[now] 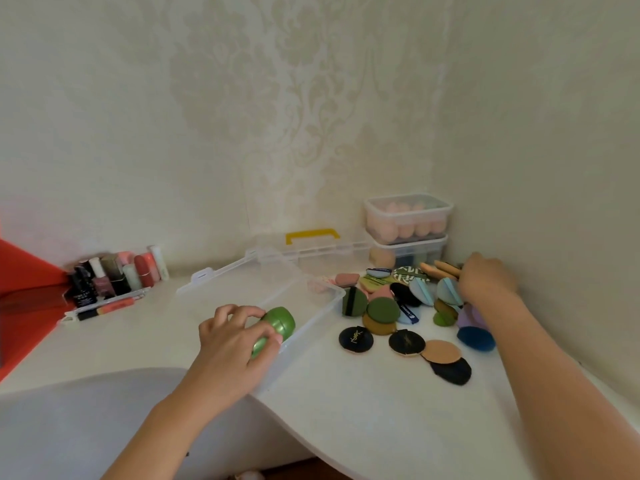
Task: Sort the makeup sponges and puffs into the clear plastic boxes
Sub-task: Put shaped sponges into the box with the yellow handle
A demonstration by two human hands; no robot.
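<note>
My left hand (235,336) grips a shiny green capsule-shaped case (277,325) inside the open clear plastic box (323,308) at the middle of the white table. My right hand (486,275) reaches to the far right by the wall and pinches flat tan puffs (441,268). Between the box and that hand lies a heap of several round puffs (382,310) in green, black, blue, tan and pink. Two closed clear boxes stand stacked in the corner; the upper box (408,216) holds pink egg sponges, and the lower box (407,252) holds a tan sponge.
The open box's lid with a yellow handle (311,235) lies back against the wall. Lipsticks and small cosmetic bottles (117,273) crowd the back left. A red surface (24,289) borders the left. The table's curved front edge (294,434) runs below my arms.
</note>
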